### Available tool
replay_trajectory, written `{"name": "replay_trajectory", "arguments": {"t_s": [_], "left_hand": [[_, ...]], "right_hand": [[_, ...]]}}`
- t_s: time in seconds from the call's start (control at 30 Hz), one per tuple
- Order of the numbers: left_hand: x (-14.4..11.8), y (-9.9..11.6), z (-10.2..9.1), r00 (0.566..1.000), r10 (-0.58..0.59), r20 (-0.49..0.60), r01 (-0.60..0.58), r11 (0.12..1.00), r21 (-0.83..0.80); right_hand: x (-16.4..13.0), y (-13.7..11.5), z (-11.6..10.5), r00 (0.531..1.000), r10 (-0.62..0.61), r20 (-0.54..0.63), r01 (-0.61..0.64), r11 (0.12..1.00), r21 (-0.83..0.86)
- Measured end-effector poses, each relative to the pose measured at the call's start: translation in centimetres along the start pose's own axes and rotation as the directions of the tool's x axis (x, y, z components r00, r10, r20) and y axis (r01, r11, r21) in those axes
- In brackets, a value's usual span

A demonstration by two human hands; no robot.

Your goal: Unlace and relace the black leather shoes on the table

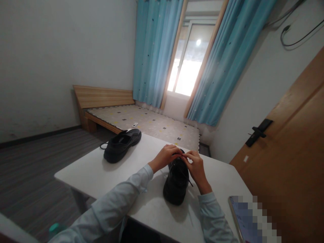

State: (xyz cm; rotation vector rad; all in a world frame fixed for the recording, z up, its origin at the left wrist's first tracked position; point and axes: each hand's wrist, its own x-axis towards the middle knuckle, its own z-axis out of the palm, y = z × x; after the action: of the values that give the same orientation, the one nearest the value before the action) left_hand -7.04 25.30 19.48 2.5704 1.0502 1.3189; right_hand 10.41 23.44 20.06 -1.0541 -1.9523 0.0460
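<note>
Both black shoes [176, 182] [122, 144] look like matt leather, the bench [96, 172] smooth white, the sleeves [118, 202] soft pale cloth, the door [291, 152] and bed frame [101, 96] plain wood.

White table [83, 175]: bears one black shoe [122, 145] at its far left corner, a second black shoe [176, 182] near centre, and a blurred flat item [249, 219] at its right edge.
</note>
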Motion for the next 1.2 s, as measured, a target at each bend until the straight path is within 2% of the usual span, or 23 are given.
{"name": "replay_trajectory", "arguments": {"t_s": [0.1,0.23,0.4,0.5,0.57,0.67,0.83,1.0,1.2], "left_hand": [[0.0,0.0,0.0,1.000,-0.004,0.002,0.004,0.999,-0.033],[0.1,-0.2,0.0,0.999,-0.033,-0.015,0.032,0.997,-0.068],[0.0,-0.5,0.3,0.998,-0.069,-0.014,0.068,0.997,-0.047],[-0.1,-0.7,0.3,0.998,-0.065,-0.026,0.065,0.998,-0.015],[-0.1,-0.8,0.2,0.999,-0.046,-0.021,0.046,0.999,0.006],[-0.1,-0.8,0.3,1.000,-0.028,0.003,0.027,0.999,0.027],[-0.1,-0.8,0.7,0.999,-0.017,0.034,0.016,1.000,0.023],[0.0,-0.8,1.0,0.999,0.003,0.046,-0.004,1.000,0.013],[0.0,-0.9,1.2,0.999,0.019,0.037,-0.019,1.000,0.008]], "right_hand": [[0.0,-0.2,-0.3,1.000,0.026,-0.014,-0.026,1.000,0.017],[0.0,0.1,-1.0,0.989,0.129,-0.073,-0.125,0.990,0.062],[0.1,1.8,-1.5,0.925,0.364,-0.114,-0.347,0.927,0.142],[0.3,2.8,-1.8,0.893,0.439,-0.102,-0.403,0.879,0.257],[0.3,3.3,-2.0,0.876,0.477,-0.073,-0.428,0.836,0.343],[0.2,3.8,-2.2,0.836,0.548,0.034,-0.504,0.740,0.445],[-0.2,4.5,-2.2,0.777,0.596,0.200,-0.608,0.630,0.484],[-0.4,4.3,-2.2,0.745,0.592,0.308,-0.663,0.605,0.441],[-0.4,3.5,-2.2,0.741,0.594,0.312,-0.669,0.618,0.412]]}}
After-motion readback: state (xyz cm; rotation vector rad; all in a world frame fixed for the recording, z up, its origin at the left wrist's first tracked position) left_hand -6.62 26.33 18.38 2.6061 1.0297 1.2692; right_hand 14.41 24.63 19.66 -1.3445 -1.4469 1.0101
